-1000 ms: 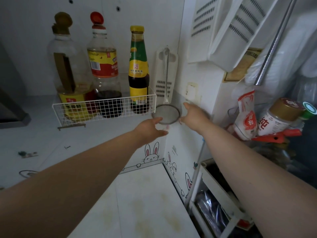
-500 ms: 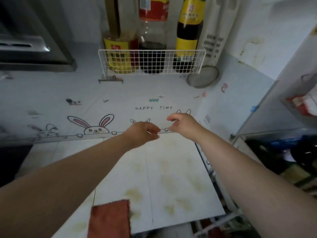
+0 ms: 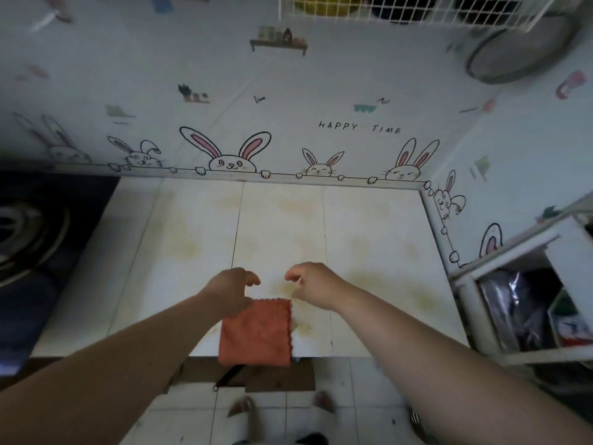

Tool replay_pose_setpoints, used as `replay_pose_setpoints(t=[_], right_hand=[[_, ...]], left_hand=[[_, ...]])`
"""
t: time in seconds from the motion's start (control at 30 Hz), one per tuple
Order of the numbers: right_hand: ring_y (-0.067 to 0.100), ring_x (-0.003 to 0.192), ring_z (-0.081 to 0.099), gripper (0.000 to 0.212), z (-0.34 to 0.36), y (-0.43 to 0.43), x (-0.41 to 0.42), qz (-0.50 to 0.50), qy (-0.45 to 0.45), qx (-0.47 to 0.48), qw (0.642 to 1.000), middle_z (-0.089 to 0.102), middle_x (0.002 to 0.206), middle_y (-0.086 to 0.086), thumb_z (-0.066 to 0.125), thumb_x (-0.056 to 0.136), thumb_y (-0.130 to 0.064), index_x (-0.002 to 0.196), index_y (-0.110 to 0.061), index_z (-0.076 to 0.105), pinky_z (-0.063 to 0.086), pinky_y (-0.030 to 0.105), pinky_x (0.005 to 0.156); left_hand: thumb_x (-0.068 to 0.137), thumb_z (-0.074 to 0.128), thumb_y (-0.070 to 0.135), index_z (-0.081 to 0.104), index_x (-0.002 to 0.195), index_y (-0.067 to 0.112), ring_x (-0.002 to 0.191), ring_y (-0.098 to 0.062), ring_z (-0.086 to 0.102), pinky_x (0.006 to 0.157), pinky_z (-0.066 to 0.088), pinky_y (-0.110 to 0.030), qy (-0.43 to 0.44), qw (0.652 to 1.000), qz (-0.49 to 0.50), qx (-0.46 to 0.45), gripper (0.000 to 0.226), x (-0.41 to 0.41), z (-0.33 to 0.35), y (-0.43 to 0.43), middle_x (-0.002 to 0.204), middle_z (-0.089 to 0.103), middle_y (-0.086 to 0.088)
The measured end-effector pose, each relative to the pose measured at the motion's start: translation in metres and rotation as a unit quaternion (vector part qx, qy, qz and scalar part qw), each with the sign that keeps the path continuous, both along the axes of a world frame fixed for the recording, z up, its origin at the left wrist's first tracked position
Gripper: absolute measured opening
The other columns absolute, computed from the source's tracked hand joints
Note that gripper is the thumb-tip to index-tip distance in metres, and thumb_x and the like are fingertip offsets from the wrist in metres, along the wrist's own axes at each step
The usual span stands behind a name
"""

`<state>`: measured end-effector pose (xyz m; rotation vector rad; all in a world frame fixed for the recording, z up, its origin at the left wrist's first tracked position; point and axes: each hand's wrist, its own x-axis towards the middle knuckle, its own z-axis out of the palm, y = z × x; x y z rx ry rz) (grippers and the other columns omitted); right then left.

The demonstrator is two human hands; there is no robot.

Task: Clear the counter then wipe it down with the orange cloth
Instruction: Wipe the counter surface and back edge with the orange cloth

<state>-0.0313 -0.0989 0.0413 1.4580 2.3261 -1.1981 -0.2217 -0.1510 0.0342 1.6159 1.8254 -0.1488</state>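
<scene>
An orange cloth (image 3: 257,332) lies folded flat at the front edge of the white tiled counter (image 3: 359,226), its near end hanging slightly over the edge. My left hand (image 3: 232,290) hovers over the cloth's far left corner, fingers curled and apart, holding nothing. My right hand (image 3: 316,284) hovers just beyond the cloth's far right corner, fingers likewise curled and empty. The counter surface shows yellowish stains and carries nothing but the cloth.
A black gas stove (image 3: 38,239) borders the counter on the left. A white shelf rack (image 3: 526,284) with bags stands to the right. On the wall hang a wire basket (image 3: 410,11) of bottles and a round strainer (image 3: 516,56). Tiled floor lies below.
The view has tilted down from the wall basket to the counter. Both hands have dropped from the strainer and pulled back toward me, now over the orange cloth.
</scene>
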Motion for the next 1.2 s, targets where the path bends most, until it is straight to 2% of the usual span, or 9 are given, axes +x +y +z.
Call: replay_pose_setpoints(t=[0.17,0.3,0.53,0.63,0.73,0.8,0.9,1.03,1.2], right_hand=[[0.029,0.11,0.054,0.037,-0.035,-0.021,-0.021,0.064,-0.041,0.017,0.997,0.057,0.12,0.013,0.06,0.084,-0.014,0.121,-0.009,0.058,0.043,0.033,0.091],[0.029,0.091,0.056,0.013,-0.054,-0.032,-0.028,0.076,-0.045,0.04,0.995,0.06,0.093,0.009,0.058,0.08,-0.018,0.09,-0.011,0.06,0.047,0.036,0.074],[0.03,0.117,0.043,0.043,-0.066,-0.039,-0.03,0.109,-0.08,0.059,0.989,0.055,0.124,0.004,0.063,0.08,-0.029,0.12,-0.02,0.049,0.036,0.041,0.091],[0.029,0.119,0.038,0.058,-0.059,-0.034,-0.028,0.115,-0.11,0.05,0.986,0.052,0.129,0.004,0.067,0.077,-0.029,0.131,-0.023,0.044,0.032,0.042,0.095],[0.026,0.111,0.043,0.044,-0.046,-0.02,-0.02,0.062,-0.099,-0.005,0.993,0.053,0.108,0.004,0.072,0.075,-0.032,0.115,-0.021,0.06,0.036,0.04,0.092],[0.023,0.101,0.055,0.034,-0.036,-0.01,-0.005,-0.064,0.012,-0.132,0.989,0.056,0.095,0.002,0.075,0.073,-0.019,0.105,-0.014,0.065,0.046,0.038,0.089],[0.021,0.086,0.063,0.022,-0.021,0.003,0.022,-0.262,0.202,-0.26,0.907,0.063,0.092,0.007,0.071,0.078,-0.002,0.096,-0.012,0.061,0.052,0.039,0.084],[0.017,0.078,0.065,0.032,-0.014,0.015,0.05,-0.39,0.312,-0.217,0.839,0.065,0.097,0.007,0.07,0.082,-0.003,0.104,-0.022,0.058,0.053,0.026,0.064],[0.02,0.089,0.062,0.036,-0.02,0.028,0.087,-0.427,0.313,-0.118,0.84,0.064,0.098,0.005,0.061,0.087,-0.001,0.106,-0.031,0.065,0.051,0.033,0.082]], left_hand=[[0.078,0.059,0.017,0.044,0.135,0.028,0.12,-0.018,0.049,0.1,0.042,-0.034,0.089,0.995,-0.046,0.015,0.06,0.002,-0.037,-0.017,0.132,0.051,0.004],[0.083,0.049,0.029,0.053,0.114,0.025,0.108,-0.022,0.05,0.089,0.039,-0.035,0.132,0.987,-0.077,0.038,0.031,0.007,-0.059,-0.024,0.11,0.055,0.001],[0.081,0.049,0.039,0.059,0.104,0.029,0.112,-0.023,0.042,0.094,0.035,-0.038,0.16,0.972,-0.17,0.008,0.027,0.007,-0.056,-0.017,0.11,0.049,0.002],[0.076,0.053,0.032,0.052,0.083,0.03,0.095,-0.018,0.057,0.084,0.038,-0.029,0.071,0.98,-0.186,0.016,0.007,0.009,-0.04,-0.009,0.077,0.052,0.01],[0.07,0.063,0.018,0.047,0.069,0.03,0.071,-0.013,0.056,0.059,0.04,-0.018,-0.089,0.987,-0.128,-0.042,0.019,0.009,-0.02,0.004,0.067,0.052,0.011],[0.068,0.07,0.018,0.055,0.077,0.032,0.071,-0.011,0.056,0.058,0.044,-0.019,-0.151,0.986,-0.057,-0.043,0.022,0.01,-0.007,0.016,0.075,0.059,0.008],[0.067,0.082,0.016,0.06,0.099,0.022,0.072,-0.014,0.059,0.061,0.048,-0.021,-0.293,0.947,0.116,-0.063,0.039,0.014,0.002,0.033,0.084,0.065,0.0],[0.067,0.083,0.013,0.054,0.119,0.028,0.097,-0.022,0.063,0.077,0.054,-0.036,-0.397,0.879,0.226,-0.139,0.061,0.03,0.002,0.051,0.111,0.064,-0.005],[0.071,0.077,-0.001,0.051,0.126,0.019,0.109,-0.023,0.051,0.073,0.053,-0.032,-0.433,0.842,0.296,-0.127,0.065,0.075,0.006,0.073,0.129,0.041,-0.007]])
